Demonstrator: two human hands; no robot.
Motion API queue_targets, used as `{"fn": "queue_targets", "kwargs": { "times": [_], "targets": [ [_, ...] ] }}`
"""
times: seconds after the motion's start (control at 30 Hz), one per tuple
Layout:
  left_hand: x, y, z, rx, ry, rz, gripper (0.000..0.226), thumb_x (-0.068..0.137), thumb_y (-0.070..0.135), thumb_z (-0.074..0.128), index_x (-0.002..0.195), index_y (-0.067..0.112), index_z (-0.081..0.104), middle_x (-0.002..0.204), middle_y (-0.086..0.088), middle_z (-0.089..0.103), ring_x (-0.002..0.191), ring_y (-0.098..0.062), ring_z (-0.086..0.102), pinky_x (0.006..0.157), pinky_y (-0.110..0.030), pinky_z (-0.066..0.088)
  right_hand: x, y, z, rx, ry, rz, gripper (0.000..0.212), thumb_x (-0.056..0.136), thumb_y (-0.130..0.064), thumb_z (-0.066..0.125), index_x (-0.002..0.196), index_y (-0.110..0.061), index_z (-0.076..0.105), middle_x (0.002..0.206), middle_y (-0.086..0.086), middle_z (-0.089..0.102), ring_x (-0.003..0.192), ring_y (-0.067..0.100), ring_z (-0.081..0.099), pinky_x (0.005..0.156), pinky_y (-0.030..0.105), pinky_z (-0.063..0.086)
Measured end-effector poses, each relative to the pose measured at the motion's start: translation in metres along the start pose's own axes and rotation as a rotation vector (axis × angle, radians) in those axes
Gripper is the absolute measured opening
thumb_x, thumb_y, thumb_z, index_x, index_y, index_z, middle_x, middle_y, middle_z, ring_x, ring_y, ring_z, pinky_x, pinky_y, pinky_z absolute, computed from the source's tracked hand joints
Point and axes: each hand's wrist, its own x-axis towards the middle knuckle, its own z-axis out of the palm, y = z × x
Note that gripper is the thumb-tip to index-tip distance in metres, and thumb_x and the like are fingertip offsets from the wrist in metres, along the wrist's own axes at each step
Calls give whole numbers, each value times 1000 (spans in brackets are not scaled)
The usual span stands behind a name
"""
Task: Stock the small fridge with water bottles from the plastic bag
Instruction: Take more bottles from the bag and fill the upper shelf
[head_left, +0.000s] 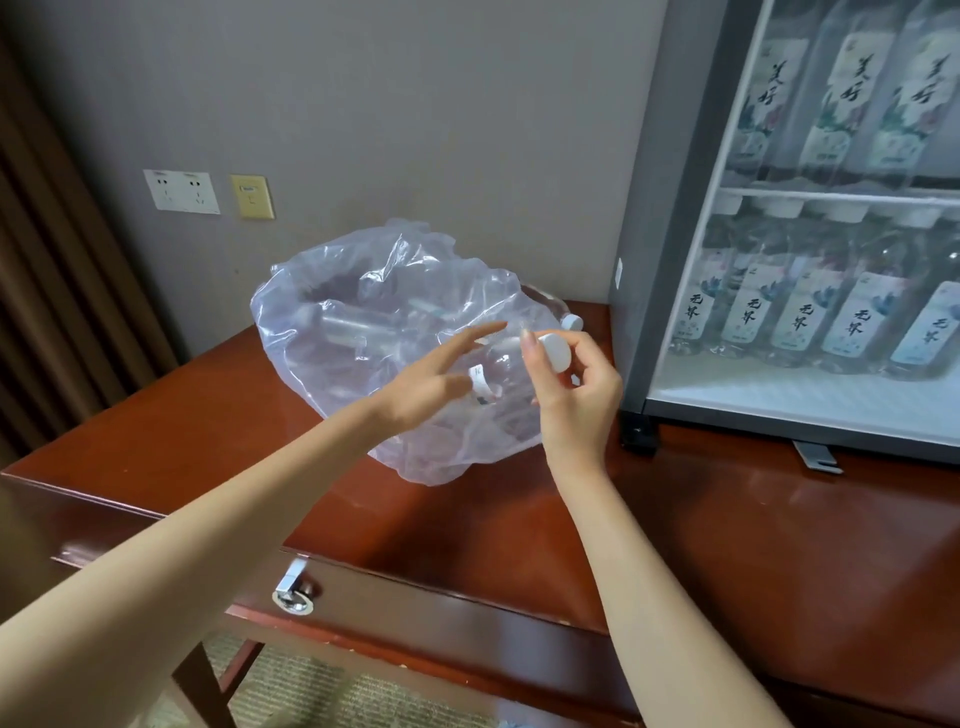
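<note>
Left grip (431, 385), fingers straight and spread, holds nothing and hovers over the clear plastic bag (358, 317), which sits on the table (208, 431). Right grip (576, 408) pinches the white cap (557, 352) of a water bottle (511, 364) whose clear body lies in the bag. Another capped bottle (572, 322) lies just behind. At far right the small fridge (649, 260) stands on the table, both shelves lined with labelled bottles (857, 325).

Plastic bag (363, 338): on desk (208, 426)
Right hand (576, 395): pinches bottle cap (555, 352) at bag's right edge
Left hand (431, 379): fingers straight, over bag
Fridge (639, 260): right of bag, stocked
</note>
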Motion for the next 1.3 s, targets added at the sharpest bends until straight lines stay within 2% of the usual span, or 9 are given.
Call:
{"fn": "queue_targets", "kwargs": {
  "times": [0.17,0.33,0.53,0.7,0.77,0.93,1.03,1.17,1.3],
  "targets": [
    [5,8,23,467,247,228,72,73,43,78,131,15,46,117,4,53,106,-15,50,99,-38,38,4,-3,-1,34,42,-10,26,76,-48,72,75,-23,66,67,-15,61,64,1,52,61,16,40],
    [19,3,34,435,516,335,69,62,66,73,111,20,60,80,18,48,69,-2,46,59,-12,38,7,-4,-4,124,65,88,24,76,-50,70,79,-26,68,69,-9,59,66,7,52,65,27,44],
    [30,-4,38,222,605,271,47,58,61,81,69,36,42,52,14,37,53,-1,41,51,-12,28,14,7,-2,229,8,267,24,90,-41,60,94,-19,69,86,0,62,80,13,58,72,24,48],
    [21,-16,44,-89,592,80,39,62,69,70,81,38,55,74,24,65,68,4,60,63,-11,43,7,16,7,70,-190,179,19,95,-33,56,111,-26,64,113,-8,60,98,-8,59,82,8,43],
    [17,-22,43,-216,509,29,45,65,64,72,99,37,59,89,17,71,87,-2,66,83,-30,52,5,18,10,64,-286,157,21,95,-37,53,113,-31,62,113,-13,64,104,-8,59,84,7,43],
    [6,-31,44,-326,381,24,58,65,37,79,116,22,54,102,4,70,97,-16,68,88,-40,54,1,29,6,-36,-447,203,54,88,-52,57,128,-16,53,94,-27,70,93,-10,64,74,7,48],
    [3,-32,45,-287,381,-12,59,63,35,76,115,21,52,107,0,67,100,-19,65,87,-44,54,-3,38,6,-283,-556,182,83,76,-44,74,141,-9,37,101,-15,70,99,0,65,87,25,53],
    [1,-32,48,-270,389,17,50,64,27,76,107,37,51,106,6,64,91,-4,66,74,-27,56,-3,44,5,-277,-490,168,79,74,-39,78,138,-9,42,99,-12,71,96,2,67,90,33,54],
    [4,-37,49,-101,317,52,58,61,36,81,112,24,56,105,5,64,99,-12,62,86,-39,52,-1,39,2,-188,-309,185,59,75,-42,78,123,-24,50,100,-11,70,94,6,68,87,35,54]
  ]
}}
